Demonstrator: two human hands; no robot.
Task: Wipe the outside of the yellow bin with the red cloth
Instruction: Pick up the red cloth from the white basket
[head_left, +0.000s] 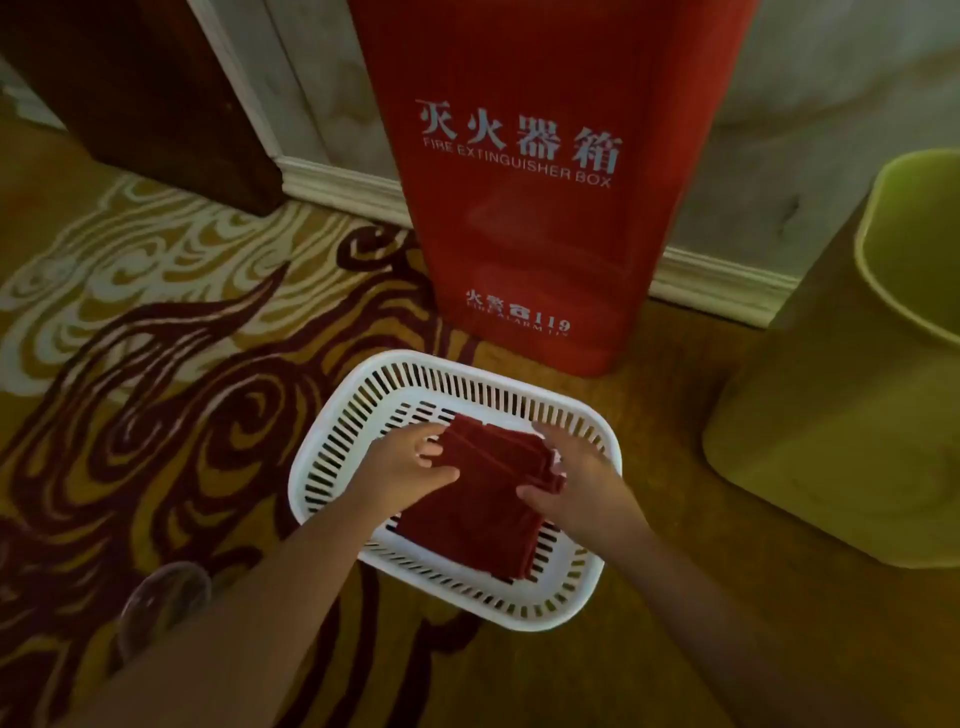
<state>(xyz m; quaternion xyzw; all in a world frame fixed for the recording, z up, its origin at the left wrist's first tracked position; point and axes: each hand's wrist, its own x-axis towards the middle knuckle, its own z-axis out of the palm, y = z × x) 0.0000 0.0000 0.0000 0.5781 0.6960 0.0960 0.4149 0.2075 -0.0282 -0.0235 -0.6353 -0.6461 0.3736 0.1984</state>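
Note:
A folded red cloth (483, 504) lies inside a white slotted basket (363, 400) on the patterned carpet. My left hand (410, 465) rests on the cloth's left edge, fingers spread. On the cloth's right edge sits my right hand (576, 467), fingers curled around the folded layers. The yellow bin (841, 431) stands upright on the floor at the right, apart from both hands, partly cut off by the frame edge.
A red fire extinguisher box (524, 171) stands against the wall just behind the basket. A dark wooden door or panel (156, 98) is at the back left. White skirting (722, 280) runs along the wall. A clear rounded object (161, 603) lies at the lower left.

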